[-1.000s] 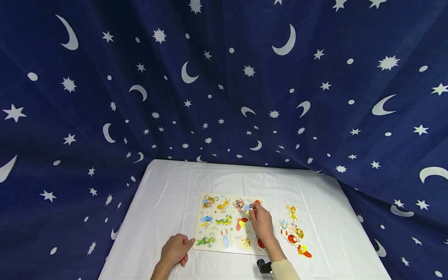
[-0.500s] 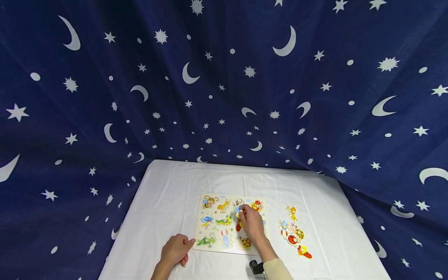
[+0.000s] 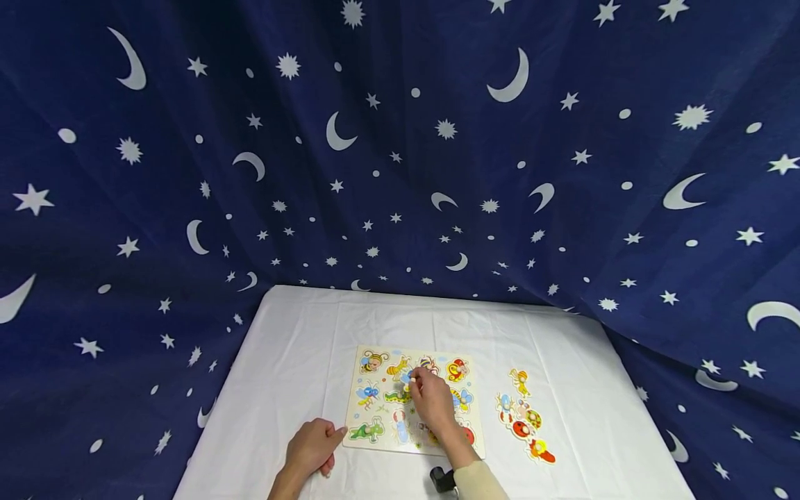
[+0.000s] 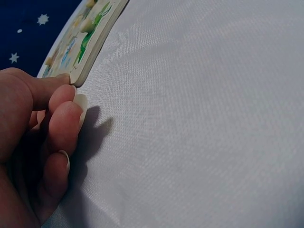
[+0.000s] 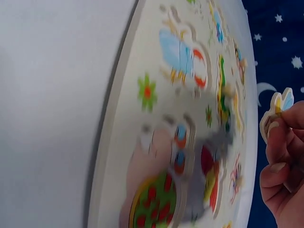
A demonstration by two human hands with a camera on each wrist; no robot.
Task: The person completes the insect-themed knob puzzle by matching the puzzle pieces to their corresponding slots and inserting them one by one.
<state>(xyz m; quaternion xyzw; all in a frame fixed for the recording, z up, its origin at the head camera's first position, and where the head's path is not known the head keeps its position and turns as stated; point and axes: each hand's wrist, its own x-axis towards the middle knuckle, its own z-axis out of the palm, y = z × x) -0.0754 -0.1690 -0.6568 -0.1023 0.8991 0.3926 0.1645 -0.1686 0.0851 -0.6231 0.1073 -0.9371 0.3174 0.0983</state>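
A wooden peg puzzle board [image 3: 409, 450] with insect pictures lies flat on the white-covered table. My left hand [image 3: 315, 444] holds its near left corner; the thumb [image 4: 50, 88] lies on the top face and the other fingers are curled beside the edge. Over the board's upper middle, my right hand [image 3: 434, 403] pinches an insect puzzle piece [image 5: 278, 111] with a blue wing and yellow body. The piece is clear of the board in the right wrist view, and fingers cover its knob. Below the hand, the spider and caterpillar pictures are partly hidden.
Several loose insect pieces [image 3: 521, 430] lie in a cluster right of the board, with an orange one [image 3: 519, 382] at its far end. A dark blue curtain [image 3: 400, 173] with moons and stars hangs around the white table [image 3: 300, 333].
My right hand has moved left across the board with the insect puzzle piece, from the upper right to the upper middle. The left hand has stayed at the corner.
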